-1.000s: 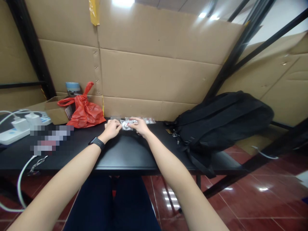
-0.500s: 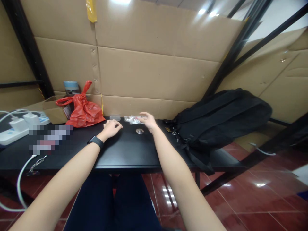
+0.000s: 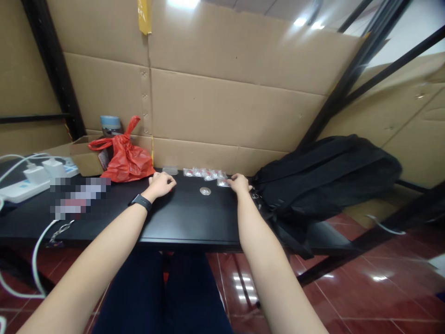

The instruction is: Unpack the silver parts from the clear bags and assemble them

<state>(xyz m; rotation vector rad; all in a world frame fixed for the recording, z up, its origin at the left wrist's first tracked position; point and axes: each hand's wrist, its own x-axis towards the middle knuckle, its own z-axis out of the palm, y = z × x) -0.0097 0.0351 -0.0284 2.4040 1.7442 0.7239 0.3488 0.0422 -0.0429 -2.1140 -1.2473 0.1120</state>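
My right hand rests on the black tabletop, fingertips pinched on the edge of a small clear plastic packet with a bit of red in it. That packet lies at the right end of a row of several similar packets along the cardboard wall. In front of the row is a round, clear disc-like piece, untouched. My left hand, with a black watch on the wrist, lies on the table with fingers curled in; what is inside them, if anything, is hidden. Just behind it sits a clear plastic piece.
A tied red plastic bag, a small cardboard box and a blue-lidded container stand at the back left. Nearer left is a white power strip with cables. A black backpack leans on the right.
My right hand has come down and to the right, from above the packets to the packet at the row's right end. The row is now uncovered. My left hand stays nearly still.
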